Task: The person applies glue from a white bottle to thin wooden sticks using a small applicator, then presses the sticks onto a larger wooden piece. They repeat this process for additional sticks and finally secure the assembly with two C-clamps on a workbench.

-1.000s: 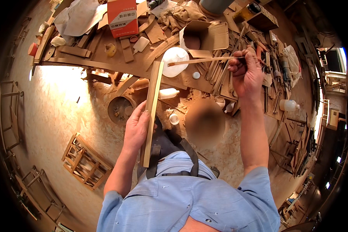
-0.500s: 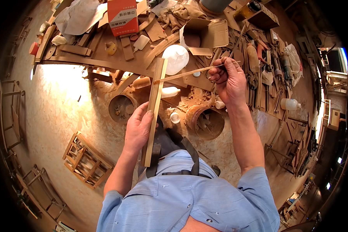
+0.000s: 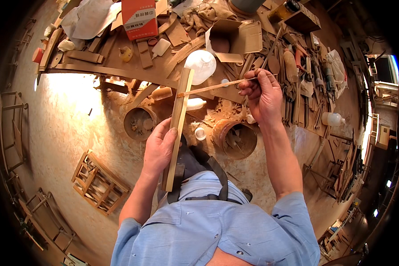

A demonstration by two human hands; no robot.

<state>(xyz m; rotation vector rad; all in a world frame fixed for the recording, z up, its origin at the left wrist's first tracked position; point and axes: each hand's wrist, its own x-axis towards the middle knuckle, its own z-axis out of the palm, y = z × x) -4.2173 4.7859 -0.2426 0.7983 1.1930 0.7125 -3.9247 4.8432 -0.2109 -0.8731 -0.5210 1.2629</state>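
Note:
My left hand [image 3: 161, 146] is closed around a straight, squared wooden bar [image 3: 180, 111], held lengthwise in front of my body with its far end pointing at the bench. Between the fingertips of my right hand [image 3: 264, 93] is pinched a thin, flat wooden strip [image 3: 215, 87]. Its left end touches the bar's face above my left hand, where a small orange-brown patch shows. The strip's other end sticks out a little past my right fingers. Just beyond the bar stands a round, whitish translucent plastic jug [image 3: 200, 66].
A cluttered workbench [image 3: 115, 71] spans the far side, with an orange-red box [image 3: 139, 20], an open cardboard box [image 3: 248, 37] and hand tools at right. Below are two buckets, one grey [image 3: 137, 124] and one brown [image 3: 217, 133]. A slatted wooden frame [image 3: 99, 183] lies on the floor at left.
The strip's left end has shifted very slightly down along the bar, and the bar's far end has tipped a touch to the right. Both hands keep their hold.

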